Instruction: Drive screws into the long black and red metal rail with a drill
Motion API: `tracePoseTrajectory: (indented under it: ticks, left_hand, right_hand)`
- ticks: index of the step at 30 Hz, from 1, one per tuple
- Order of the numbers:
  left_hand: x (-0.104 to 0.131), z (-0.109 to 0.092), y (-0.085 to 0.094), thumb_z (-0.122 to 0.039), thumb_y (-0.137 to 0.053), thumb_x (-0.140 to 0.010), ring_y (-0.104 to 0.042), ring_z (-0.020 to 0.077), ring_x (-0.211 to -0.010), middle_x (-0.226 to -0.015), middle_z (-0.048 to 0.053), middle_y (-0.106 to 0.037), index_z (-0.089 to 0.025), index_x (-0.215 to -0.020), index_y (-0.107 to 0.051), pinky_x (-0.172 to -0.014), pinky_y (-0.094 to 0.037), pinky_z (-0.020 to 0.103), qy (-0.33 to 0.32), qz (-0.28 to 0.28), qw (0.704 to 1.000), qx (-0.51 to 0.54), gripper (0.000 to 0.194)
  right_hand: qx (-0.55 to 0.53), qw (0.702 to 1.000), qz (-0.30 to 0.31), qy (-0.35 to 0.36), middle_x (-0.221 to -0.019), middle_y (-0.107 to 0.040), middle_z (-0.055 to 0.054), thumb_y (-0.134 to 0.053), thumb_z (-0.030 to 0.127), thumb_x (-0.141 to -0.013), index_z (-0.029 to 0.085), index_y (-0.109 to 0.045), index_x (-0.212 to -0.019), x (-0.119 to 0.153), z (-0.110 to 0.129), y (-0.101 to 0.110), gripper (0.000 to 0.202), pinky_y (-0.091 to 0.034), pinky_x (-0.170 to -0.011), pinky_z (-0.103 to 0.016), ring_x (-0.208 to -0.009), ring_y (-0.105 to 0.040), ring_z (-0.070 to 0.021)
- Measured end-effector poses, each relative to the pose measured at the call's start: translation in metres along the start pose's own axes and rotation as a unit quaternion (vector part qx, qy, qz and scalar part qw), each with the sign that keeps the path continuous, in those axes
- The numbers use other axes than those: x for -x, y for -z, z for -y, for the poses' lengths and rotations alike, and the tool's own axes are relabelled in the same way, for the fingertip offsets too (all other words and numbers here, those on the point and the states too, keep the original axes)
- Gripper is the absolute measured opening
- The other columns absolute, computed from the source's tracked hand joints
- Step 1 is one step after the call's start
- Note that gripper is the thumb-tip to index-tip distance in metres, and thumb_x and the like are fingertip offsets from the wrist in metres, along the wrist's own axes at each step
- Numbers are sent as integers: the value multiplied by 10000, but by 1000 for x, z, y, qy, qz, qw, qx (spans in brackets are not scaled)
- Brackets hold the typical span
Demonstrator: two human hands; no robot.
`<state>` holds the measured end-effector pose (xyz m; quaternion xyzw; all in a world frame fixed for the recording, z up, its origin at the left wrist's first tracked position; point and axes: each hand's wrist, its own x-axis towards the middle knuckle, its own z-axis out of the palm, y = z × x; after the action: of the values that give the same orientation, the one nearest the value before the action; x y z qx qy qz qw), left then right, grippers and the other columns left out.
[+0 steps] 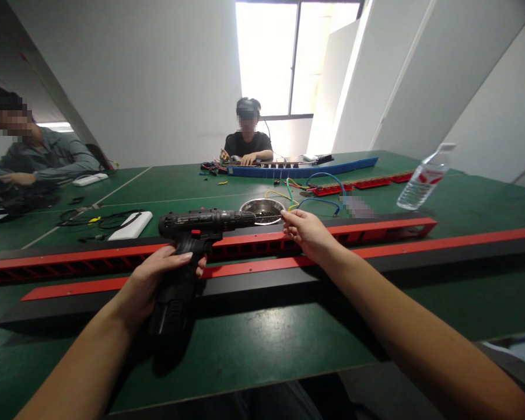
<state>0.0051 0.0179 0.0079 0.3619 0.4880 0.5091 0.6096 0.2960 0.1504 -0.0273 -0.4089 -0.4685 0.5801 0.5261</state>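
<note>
My left hand [146,274] is wrapped around the grip of a black cordless drill [192,224], which points to the right. A long thin bit [269,217] sticks out of its chuck. My right hand [305,230] is closed in a pinch at the tip of the bit; whatever is between the fingertips is too small to make out. Behind the bit stands a round metal bowl [262,203] holding small dark pieces. Below both hands lie two long red-and-black profiles, the nearer profile [254,283] and the farther profile [114,252], side by side across the table.
On the green table [254,344] a plastic bottle [426,178] stands tilted in view at right. Coloured wires [319,201] and red strips [359,184] lie beyond my right hand. A white box [131,226] with black cables is at left. Two people sit across, one behind a blue profile [306,169].
</note>
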Motion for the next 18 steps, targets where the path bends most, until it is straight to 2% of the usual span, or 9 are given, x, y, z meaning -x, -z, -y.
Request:
tracePoseTrajectory:
  ticks: [7, 11, 15, 18]
  left_hand:
    - [-1, 1, -1, -212, -857, -676, -696, 174, -688, -848, 84, -730, -114, -922, -730, -609, -590, 237, -2, -6, 1000, -3, 293]
    - [-2, 2, 1, -221, -866, -687, -677, 154, -655, -825, 76, -714, -106, -949, -713, -591, -576, 220, -14, -22, 999, -21, 325]
    - [0, 1, 2, -228, -841, -744, -678, 150, -676, -824, 53, -714, -135, -1007, -686, -619, -574, 217, -58, -17, 997, -53, 319]
    - [5, -10, 3, -203, -859, -707, -679, 156, -634, -770, 57, -730, -126, -980, -694, -594, -571, 211, -94, -40, 991, -83, 327]
  right_hand:
    - [7, 1000, -3, 2, -613, -553, 28, -870, 457, -677, 198, -560, -732, 0, 0, 0, 407, -378, -523, -240, -553, -493, -93]
    - [26, 999, 5, 20, -613, -550, 29, -857, 512, -672, 201, -558, -726, 0, 0, -2, 434, -385, -522, -244, -547, -487, -97]
    - [101, 990, -10, 99, -644, -587, 4, -773, 563, -767, 205, -584, -747, 2, 2, -6, 405, -409, -551, -270, -576, -528, -126]
    - [166, 970, -17, 179, -640, -597, -1, -688, 523, -868, 219, -591, -771, 8, 3, -11, 334, -426, -601, -293, -600, -548, -148]
